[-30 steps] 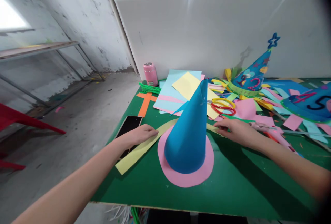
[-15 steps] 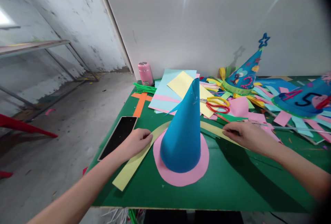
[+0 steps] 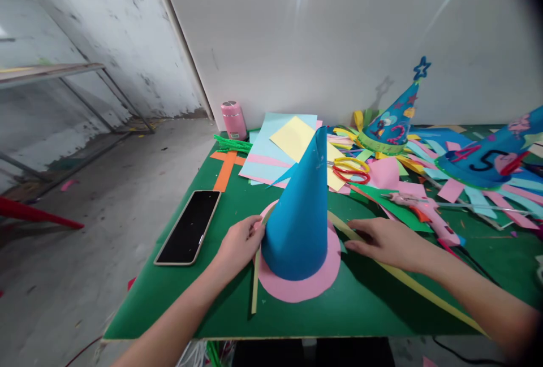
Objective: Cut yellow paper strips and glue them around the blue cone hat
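A blue paper cone (image 3: 299, 225) stands upright on a round pink paper disc (image 3: 292, 293) in front of me. Behind and around the cone runs a long pale-yellow paper strip (image 3: 255, 288), its middle hidden by the cone. My left hand (image 3: 241, 242) pinches the strip close against the cone's left side, and the strip's end hangs below the fingers. On the right, my right hand (image 3: 379, 242) has the strip between thumb and fingers; the rest trails under the forearm toward the table's front edge.
A phone (image 3: 189, 228) lies left of my left hand. Behind the cone are paper sheets (image 3: 275, 135), scissors (image 3: 350, 169), green pipe cleaners (image 3: 232, 145) and a pink bottle (image 3: 233, 121). Rightward are a pink glue gun (image 3: 426, 211) and two decorated cone hats (image 3: 392, 124). A white board (image 3: 297, 56) stands behind.
Both hands have moved inward toward the cone. The strip has turned on edge and is drawn closer to the cone's sides. The glue gun now shows more fully.
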`<state>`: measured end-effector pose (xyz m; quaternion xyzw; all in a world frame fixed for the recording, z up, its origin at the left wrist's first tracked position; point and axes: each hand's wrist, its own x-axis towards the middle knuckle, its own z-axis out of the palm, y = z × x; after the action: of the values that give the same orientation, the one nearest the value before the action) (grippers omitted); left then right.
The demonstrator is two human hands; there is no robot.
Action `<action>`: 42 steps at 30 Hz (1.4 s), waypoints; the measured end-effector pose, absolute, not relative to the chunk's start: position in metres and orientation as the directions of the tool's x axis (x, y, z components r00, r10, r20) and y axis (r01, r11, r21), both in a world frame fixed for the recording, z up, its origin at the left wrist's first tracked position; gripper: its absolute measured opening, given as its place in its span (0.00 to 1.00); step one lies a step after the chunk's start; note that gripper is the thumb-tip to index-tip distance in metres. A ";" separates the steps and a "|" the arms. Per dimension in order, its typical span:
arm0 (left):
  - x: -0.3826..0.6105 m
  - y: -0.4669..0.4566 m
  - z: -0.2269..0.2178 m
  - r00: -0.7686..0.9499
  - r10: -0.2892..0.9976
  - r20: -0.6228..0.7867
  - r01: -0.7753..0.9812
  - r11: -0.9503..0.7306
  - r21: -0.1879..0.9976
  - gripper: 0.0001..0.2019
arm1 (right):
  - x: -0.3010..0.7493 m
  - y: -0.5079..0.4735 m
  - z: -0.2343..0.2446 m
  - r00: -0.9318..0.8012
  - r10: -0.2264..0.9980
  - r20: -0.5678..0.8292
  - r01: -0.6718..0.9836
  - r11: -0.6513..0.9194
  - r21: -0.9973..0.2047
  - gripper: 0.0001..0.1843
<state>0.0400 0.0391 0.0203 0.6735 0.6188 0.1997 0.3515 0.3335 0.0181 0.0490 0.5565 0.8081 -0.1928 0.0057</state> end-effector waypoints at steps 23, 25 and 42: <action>0.067 -0.017 0.010 0.040 0.998 -0.037 0.556 0.009 0.831 0.38 | 0.300 0.042 0.038 -0.485 0.859 -0.162 0.805 0.366 -0.467 0.24; 0.071 -0.019 0.006 0.017 0.999 -0.039 0.488 0.026 0.872 0.37 | 0.299 0.055 0.039 -0.506 0.850 -0.147 0.789 0.387 -0.477 0.20; 0.069 -0.014 0.000 0.364 0.881 0.303 0.800 -0.462 0.383 0.14 | 0.323 0.089 0.037 -0.557 0.787 -0.266 0.768 0.366 -0.525 0.31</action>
<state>0.0685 -0.0137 0.0004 0.8215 0.5115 0.2375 0.0851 0.3233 0.0886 0.0373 0.4706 0.8264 -0.3090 -0.0152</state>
